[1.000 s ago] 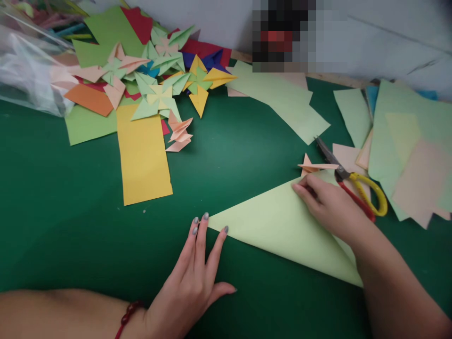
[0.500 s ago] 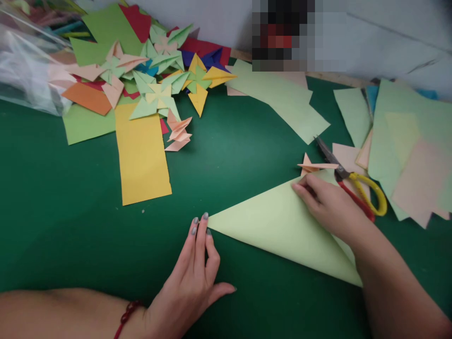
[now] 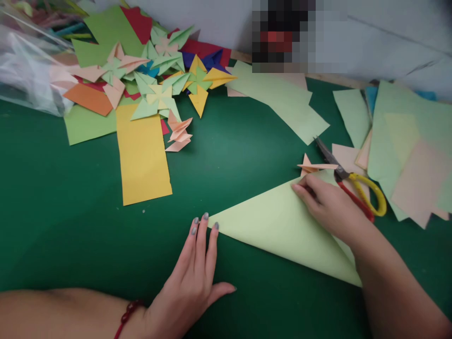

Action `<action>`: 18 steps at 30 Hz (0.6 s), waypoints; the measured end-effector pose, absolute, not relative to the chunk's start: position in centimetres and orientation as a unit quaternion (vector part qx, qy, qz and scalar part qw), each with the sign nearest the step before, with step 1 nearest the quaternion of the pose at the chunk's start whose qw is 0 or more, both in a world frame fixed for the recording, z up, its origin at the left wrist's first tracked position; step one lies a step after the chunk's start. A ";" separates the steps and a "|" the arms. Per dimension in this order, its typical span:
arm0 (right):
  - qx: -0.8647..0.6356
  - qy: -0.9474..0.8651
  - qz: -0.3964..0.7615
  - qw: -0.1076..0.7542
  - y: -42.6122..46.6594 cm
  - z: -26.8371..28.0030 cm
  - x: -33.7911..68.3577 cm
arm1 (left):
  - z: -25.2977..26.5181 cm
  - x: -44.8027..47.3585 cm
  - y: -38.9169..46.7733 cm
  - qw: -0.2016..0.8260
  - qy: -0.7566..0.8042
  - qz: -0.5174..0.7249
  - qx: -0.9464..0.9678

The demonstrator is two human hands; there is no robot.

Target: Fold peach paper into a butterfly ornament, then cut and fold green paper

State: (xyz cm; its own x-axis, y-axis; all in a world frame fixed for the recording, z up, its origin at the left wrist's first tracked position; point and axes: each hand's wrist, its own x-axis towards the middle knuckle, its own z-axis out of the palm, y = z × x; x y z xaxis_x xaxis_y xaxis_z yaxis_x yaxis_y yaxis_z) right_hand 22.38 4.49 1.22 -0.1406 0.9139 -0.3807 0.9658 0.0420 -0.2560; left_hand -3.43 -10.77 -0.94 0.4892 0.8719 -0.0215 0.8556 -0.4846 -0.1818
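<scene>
A light green sheet of paper (image 3: 268,221), folded into a long pointed shape, lies on the green table. My left hand (image 3: 197,263) rests flat at its narrow left tip, fingers stretched out and thumb apart, the fingertips pressing the point down. My right hand (image 3: 328,207) is closed at the upper edge of the sheet, thumb and curled fingers against the paper; part of the grip is hidden. Just beyond that hand are a small folded peach paper piece (image 3: 310,165) and scissors (image 3: 365,195) with red and yellow handles.
Folded paper flowers (image 3: 158,96) and coloured sheets are heaped at the back left, beside a clear plastic bag (image 3: 31,70). A yellow paper strip (image 3: 144,160) lies left of centre. Pale green and pink sheets (image 3: 399,141) are stacked at the right. A wall stands behind.
One finger of my left hand, bent before, has straightened onto the lower edge of the paper near its tip. My right hand and the sheet have stayed in place.
</scene>
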 end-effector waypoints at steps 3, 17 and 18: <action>0.656 0.715 -0.232 0.063 4.5 1.2 22.4 | -0.8 -3.5 -10.7 0.085 -0.492 0.063 -0.864; 0.655 0.717 -0.229 0.062 4.4 1.1 22.5 | -1.4 -3.3 -10.8 0.080 -0.474 0.037 -0.876; 0.654 0.719 -0.228 0.060 4.4 1.1 22.5 | -1.4 -3.3 -10.8 0.080 -0.477 0.035 -0.875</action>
